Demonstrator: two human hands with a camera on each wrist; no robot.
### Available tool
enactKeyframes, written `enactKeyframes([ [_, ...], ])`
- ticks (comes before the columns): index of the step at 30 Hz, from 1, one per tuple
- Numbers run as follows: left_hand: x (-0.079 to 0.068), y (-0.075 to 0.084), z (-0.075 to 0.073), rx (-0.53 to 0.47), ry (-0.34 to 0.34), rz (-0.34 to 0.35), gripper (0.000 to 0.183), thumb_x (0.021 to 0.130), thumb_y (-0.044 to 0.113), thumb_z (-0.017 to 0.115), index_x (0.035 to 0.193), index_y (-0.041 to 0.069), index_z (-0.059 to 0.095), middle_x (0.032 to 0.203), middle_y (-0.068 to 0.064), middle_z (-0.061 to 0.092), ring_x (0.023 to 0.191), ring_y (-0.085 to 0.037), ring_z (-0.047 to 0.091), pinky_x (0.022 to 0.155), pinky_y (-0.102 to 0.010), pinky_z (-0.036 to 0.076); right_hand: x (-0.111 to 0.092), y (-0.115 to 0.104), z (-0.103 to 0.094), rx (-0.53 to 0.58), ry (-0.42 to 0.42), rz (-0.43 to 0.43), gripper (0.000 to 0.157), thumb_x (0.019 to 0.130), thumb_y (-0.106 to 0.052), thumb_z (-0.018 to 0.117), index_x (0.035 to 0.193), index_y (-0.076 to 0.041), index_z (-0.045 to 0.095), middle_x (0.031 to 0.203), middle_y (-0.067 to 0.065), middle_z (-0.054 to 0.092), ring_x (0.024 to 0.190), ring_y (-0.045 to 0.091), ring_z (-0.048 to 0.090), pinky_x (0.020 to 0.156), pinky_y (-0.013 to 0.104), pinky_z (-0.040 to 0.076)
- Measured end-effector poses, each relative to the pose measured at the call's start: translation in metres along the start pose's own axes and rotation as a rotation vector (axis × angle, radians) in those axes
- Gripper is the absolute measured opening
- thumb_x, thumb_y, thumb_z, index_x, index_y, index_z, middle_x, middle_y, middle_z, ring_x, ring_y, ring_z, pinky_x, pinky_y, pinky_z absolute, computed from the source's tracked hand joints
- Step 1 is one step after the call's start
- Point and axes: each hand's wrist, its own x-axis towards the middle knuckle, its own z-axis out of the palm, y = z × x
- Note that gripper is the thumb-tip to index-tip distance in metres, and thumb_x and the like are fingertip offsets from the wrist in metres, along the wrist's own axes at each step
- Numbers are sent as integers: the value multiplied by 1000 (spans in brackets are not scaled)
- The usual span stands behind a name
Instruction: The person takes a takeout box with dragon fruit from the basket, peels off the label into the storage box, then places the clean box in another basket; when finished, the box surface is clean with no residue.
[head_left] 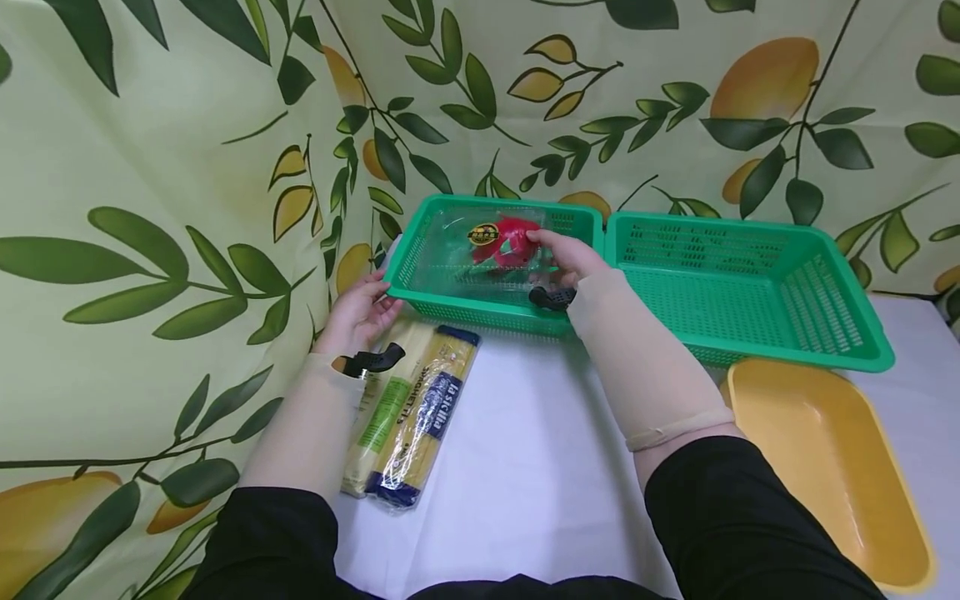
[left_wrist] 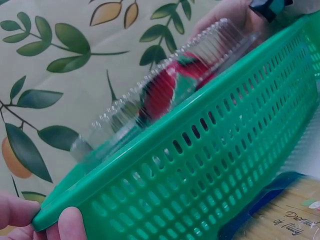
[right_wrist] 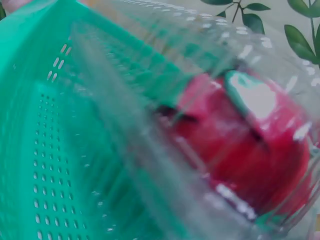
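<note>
In the head view my right hand [head_left: 567, 254] holds the right end of a clear plastic fruit box [head_left: 442, 250]. Inside the box lies a red dragon fruit [head_left: 516, 242] with green scales, and a black-and-gold label [head_left: 483, 234] sits on the lid. The box is over the left green basket [head_left: 480, 310], tilted across its rim in the left wrist view. My left hand [head_left: 360, 315] grips that basket's left front corner, its thumb [left_wrist: 72, 224] on the near side of the rim. In the right wrist view the dragon fruit shows large and blurred through the plastic.
Two packs of pasta, one labelled spaghetti [head_left: 423, 417] and one with a green band [head_left: 384, 414], lie in front of the left basket. A second green basket [head_left: 847, 346] adjoins it on the right. Nearer on the right stands a yellow tray [head_left: 832, 450]. Leaf-patterned cloth [head_left: 187, 150] hangs behind and left.
</note>
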Motion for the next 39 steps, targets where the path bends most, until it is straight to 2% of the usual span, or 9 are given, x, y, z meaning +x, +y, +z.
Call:
enactKeyframes([
  [3, -1, 0, 1, 2, -5, 3, 20, 114, 3, 55, 125, 19, 61, 118, -3, 52, 92, -13, 57, 76, -21, 60, -2, -3, -3, 19, 20, -4, 77, 105, -52, 72, 167, -18, 41, 168, 10, 41, 132, 35, 58, 104, 43, 54],
  [10, -2, 1, 1, -2, 3, -5, 20, 113, 3, 57, 124, 18, 64, 123, -3, 53, 97, -14, 58, 78, -22, 60, -16, -18, -9, 143, 5, -8, 80, 105, -51, 72, 170, -28, 33, 172, 6, 38, 147, 36, 49, 123, 49, 47],
  [15, -5, 0, 1, 9, -5, -9, 21, 114, 3, 55, 127, 19, 62, 129, -4, 52, 98, -14, 58, 79, -21, 59, -42, -24, -11, 177, -55, -44, 75, 107, -50, 70, 169, -31, 32, 172, 2, 35, 150, 37, 49, 126, 50, 45],
  [20, -7, 1, 2, 19, -26, -10, 22, 114, 4, 55, 128, 19, 61, 121, -3, 53, 95, -14, 58, 77, -21, 60, -75, -19, -15, 196, -91, -77, 72, 107, -46, 71, 168, -31, 34, 173, 0, 34, 152, 38, 47, 123, 54, 49],
  [23, -8, 1, 2, 25, -34, -5, 21, 114, 4, 54, 129, 18, 60, 118, -2, 53, 92, -13, 60, 76, -21, 60, -95, -12, -17, 165, -96, -94, 75, 108, -46, 70, 170, -30, 31, 173, 2, 35, 153, 38, 45, 120, 56, 51],
  [27, -10, -1, 4, 46, -31, 3, 21, 115, 5, 53, 130, 19, 59, 114, -1, 56, 91, -12, 60, 75, -21, 58, -120, 4, -21, 94, -110, -135, 74, 110, -47, 65, 170, -24, 28, 171, 6, 36, 152, 39, 45, 119, 59, 51],
  [34, -14, -5, 5, -5, -2, -5, 21, 115, 6, 53, 126, 23, 60, 111, 0, 57, 91, -12, 52, 72, -20, 49, -159, 44, -36, 24, -179, -193, 54, 114, -42, 56, 157, -18, 33, 164, 12, 38, 154, 42, 40, 122, 65, 47],
  [37, -16, -6, 6, -42, 4, -6, 24, 114, 5, 53, 128, 23, 61, 110, 0, 58, 90, -12, 52, 73, -21, 48, -175, 64, -45, 3, -196, -209, 46, 114, -38, 54, 151, -17, 34, 159, 13, 40, 153, 43, 39, 118, 62, 51],
  [39, -19, -6, 8, -68, -4, -2, 26, 114, 5, 53, 132, 22, 61, 110, 0, 57, 91, -13, 52, 73, -22, 47, -186, 77, -51, -7, -205, -208, 45, 114, -37, 54, 149, -18, 33, 155, 14, 41, 149, 41, 42, 113, 56, 55],
])
